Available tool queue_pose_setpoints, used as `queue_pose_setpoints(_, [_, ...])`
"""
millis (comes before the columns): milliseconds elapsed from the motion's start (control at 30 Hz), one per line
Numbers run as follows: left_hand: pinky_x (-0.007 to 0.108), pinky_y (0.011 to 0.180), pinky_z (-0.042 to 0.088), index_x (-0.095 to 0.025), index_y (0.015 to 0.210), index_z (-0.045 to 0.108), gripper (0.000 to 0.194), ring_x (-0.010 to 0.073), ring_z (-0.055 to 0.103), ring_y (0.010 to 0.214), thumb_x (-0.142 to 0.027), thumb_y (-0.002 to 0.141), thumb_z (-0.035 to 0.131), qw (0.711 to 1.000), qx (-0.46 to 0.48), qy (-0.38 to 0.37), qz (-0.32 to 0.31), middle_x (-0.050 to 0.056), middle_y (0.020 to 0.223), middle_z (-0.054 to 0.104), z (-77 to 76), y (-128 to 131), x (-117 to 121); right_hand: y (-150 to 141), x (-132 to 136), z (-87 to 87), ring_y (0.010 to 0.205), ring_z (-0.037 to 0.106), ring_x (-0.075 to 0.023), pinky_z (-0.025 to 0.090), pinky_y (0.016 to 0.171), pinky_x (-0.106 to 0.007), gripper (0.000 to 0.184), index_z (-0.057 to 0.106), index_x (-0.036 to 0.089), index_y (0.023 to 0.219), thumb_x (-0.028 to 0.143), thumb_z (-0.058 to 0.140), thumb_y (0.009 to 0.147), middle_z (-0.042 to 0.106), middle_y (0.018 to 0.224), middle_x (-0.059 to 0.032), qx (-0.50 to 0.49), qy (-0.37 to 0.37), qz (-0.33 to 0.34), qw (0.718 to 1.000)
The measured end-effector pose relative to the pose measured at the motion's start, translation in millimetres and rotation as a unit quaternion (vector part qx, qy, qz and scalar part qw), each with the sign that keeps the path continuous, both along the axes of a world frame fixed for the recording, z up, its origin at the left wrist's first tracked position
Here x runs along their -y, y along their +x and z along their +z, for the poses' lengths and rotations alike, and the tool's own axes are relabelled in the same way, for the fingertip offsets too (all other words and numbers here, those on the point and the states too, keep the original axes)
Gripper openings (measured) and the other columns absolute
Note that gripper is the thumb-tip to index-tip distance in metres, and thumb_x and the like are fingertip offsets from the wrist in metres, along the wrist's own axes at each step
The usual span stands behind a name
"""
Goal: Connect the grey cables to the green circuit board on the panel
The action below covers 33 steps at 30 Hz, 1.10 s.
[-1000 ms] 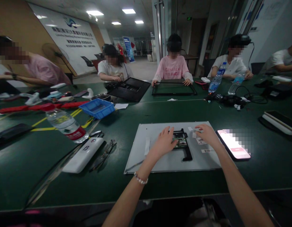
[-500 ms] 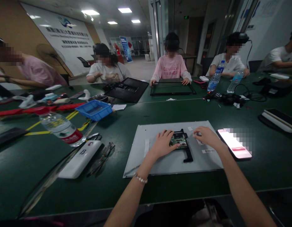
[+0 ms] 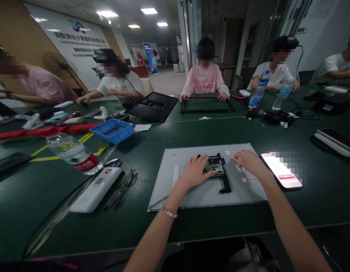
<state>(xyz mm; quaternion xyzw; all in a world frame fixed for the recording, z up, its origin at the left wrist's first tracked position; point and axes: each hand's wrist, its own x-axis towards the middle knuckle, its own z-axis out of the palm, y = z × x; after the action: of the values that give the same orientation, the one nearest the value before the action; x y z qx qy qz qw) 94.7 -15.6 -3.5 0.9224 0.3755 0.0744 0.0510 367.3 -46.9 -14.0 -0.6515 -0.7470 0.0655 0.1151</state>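
A green circuit board (image 3: 218, 168) in a black plastic bracket (image 3: 226, 184) lies on the grey back of a flat screen panel (image 3: 188, 198). My left hand (image 3: 195, 170) rests with its fingers spread along the board's left side, thumb at its lower edge. Right of the bracket, my right hand (image 3: 247, 161) is held low over the panel with fingertips pinched together, beside a small white label (image 3: 239, 168). Whatever those fingers hold, if anything, is too small to make out. A barcode sticker (image 3: 250, 180) shows on the panel under that wrist.
Right of the panel lies a lit phone (image 3: 282, 172). To the left are eyeglasses (image 3: 122, 190), a white power bank (image 3: 97, 190), a tilted water bottle (image 3: 74, 155) and a blue tray (image 3: 113, 132). Across the table, a person holds a black frame (image 3: 207, 110) near a black laptop part (image 3: 152, 107).
My hands and the board stay nearly where they were. Across the table on the left, the person in white has turned and stretched an arm toward the left.
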Motion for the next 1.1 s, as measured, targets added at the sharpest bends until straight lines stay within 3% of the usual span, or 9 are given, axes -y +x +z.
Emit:
queue_pose_setpoints(200, [0.051, 0.111, 0.014, -0.02, 0.141, 0.027, 0.071, 0.0287, 0.01, 0.139, -0.067, 0.088, 0.021, 1.0, -0.017, 0.022, -0.002, 0.008, 0.148, 0.027, 6.0, -0.2, 2.7, -2.4, 2.7, 4.5, 0.093, 0.062, -0.0205, 0.04, 0.083, -0.028, 0.028, 0.07, 0.019, 0.094, 0.029, 0.045, 0.088, 0.07, 0.096, -0.0083, 0.015, 0.002, -0.016, 1.0])
queue_pose_setpoints(467, [0.051, 0.111, 0.012, -0.016, 0.139, 0.031, 0.075, 0.0286, 0.016, 0.137, -0.069, 0.086, 0.021, 0.999, -0.026, 0.025, -0.023, 0.011, 0.146, 0.031, 4.9, -1.9, 3.2, -17.0, 2.6, 9.6, 0.094, 0.061, -0.021, 0.041, 0.079, -0.028, 0.03, 0.066, 0.02, 0.101, 0.03, 0.039, 0.093, 0.068, 0.103, -0.008, -0.007, 0.102, -0.087, 0.991])
queue_pose_setpoints(867, [0.048, 0.111, 0.013, -0.011, 0.142, 0.021, 0.081, 0.029, 0.017, 0.137, -0.068, 0.085, 0.027, 0.999, -0.017, 0.027, -0.012, 0.014, 0.145, 0.032, 0.4, -1.1, 3.0, -86.2, -35.0, 17.2, 0.088, 0.062, -0.0218, 0.041, 0.077, -0.027, 0.021, 0.066, 0.014, 0.088, 0.013, 0.045, 0.088, 0.069, 0.089, -0.0132, 0.125, 0.075, 0.089, 0.985])
queue_pose_setpoints(1100, [0.048, 0.11, 0.015, -0.01, 0.143, 0.019, 0.083, 0.0289, 0.018, 0.137, -0.07, 0.085, 0.025, 1.0, -0.012, 0.024, -0.011, 0.014, 0.146, 0.03, -2.0, -1.9, 2.2, -89.5, -33.4, 6.7, 0.089, 0.062, -0.0238, 0.042, 0.079, -0.03, 0.024, 0.066, 0.012, 0.086, 0.017, 0.044, 0.089, 0.068, 0.088, -0.0137, 0.105, 0.075, 0.098, 0.987])
